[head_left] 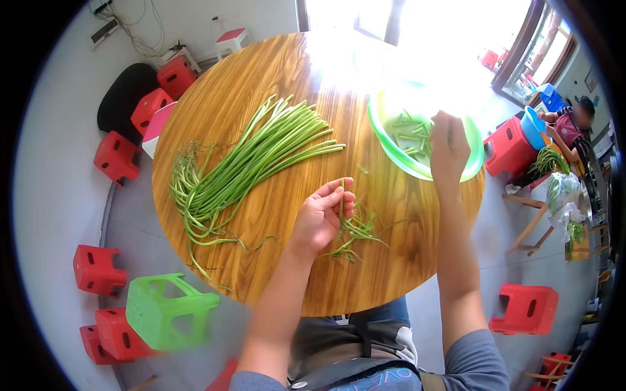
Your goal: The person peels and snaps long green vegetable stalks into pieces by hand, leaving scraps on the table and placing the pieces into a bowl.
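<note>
Green stem point(342, 207) pinched in the left hand point(326, 212)

The two hands are well apart. The left hand is turned partly palm up, its thumb and fingers clamped on the slim, smooth stem, which stands nearly upright. The right hand point(450, 146) reaches farther forward, bent down over the bowl point(379, 133) with its fingers drawn together; blur makes it impossible to tell whether it grips anything.

Ahead and to the left of the left hand, a thick bundle point(254, 159) of long, glossy stems fans out, its thin ends curling toward the body. Wispy trimmings point(358, 228) lie just beside the left hand, on glossy, wood-grained table point(385, 280). Beneath the right hand, the round, translucent green-rimmed bowl contains short cut pieces point(411, 127).
</note>
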Demonstrator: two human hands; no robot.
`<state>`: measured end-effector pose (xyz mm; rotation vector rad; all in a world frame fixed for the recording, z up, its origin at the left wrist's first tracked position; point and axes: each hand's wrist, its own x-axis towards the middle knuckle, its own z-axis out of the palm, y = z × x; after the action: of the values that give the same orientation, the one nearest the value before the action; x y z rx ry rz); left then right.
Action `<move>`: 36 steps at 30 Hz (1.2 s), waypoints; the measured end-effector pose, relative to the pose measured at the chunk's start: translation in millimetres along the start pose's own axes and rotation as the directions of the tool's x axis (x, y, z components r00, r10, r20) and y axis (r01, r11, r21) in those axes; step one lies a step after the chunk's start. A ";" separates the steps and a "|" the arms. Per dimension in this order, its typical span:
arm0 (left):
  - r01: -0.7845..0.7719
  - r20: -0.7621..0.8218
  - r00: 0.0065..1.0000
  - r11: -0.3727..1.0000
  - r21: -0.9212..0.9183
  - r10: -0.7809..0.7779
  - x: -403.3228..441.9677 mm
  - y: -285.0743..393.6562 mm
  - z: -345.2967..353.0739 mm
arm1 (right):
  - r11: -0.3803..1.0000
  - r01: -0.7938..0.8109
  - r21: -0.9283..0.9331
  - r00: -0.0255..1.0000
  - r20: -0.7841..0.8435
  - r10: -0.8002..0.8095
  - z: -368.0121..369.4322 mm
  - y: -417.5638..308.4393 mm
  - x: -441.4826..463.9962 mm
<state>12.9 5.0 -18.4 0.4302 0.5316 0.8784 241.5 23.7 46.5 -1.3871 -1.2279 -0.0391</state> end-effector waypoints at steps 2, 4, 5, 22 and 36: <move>-0.015 0.002 1.000 0.999 0.039 0.015 -1.8 0.2 0.9 | 0.875 0.321 -0.362 0.940 0.013 -0.340 0.2 2.8 11.5; -0.019 0.101 0.995 0.999 0.037 0.015 -1.0 2.1 -5.8 | 0.570 0.544 -0.616 0.759 0.070 -0.647 2.2 -7.8 8.4; -0.022 0.148 0.989 0.999 0.030 0.017 0.2 1.8 -8.1 | 0.684 0.545 -0.484 0.804 0.072 -0.590 6.0 -12.5 -4.0; -0.060 -0.001 0.998 0.968 0.242 0.062 -3.8 4.0 1.7 | 0.167 -0.904 0.394 0.428 0.838 0.340 44.3 -23.8 -89.0; -0.069 -0.088 0.987 0.855 0.514 0.133 -4.3 3.7 -1.6 | 0.873 -0.331 0.358 0.871 0.471 0.138 52.4 -18.9 -101.8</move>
<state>7.4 3.9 -16.5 0.9016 0.8666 0.8624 152.2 -5.6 -21.7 -1.1725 -1.3102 0.7172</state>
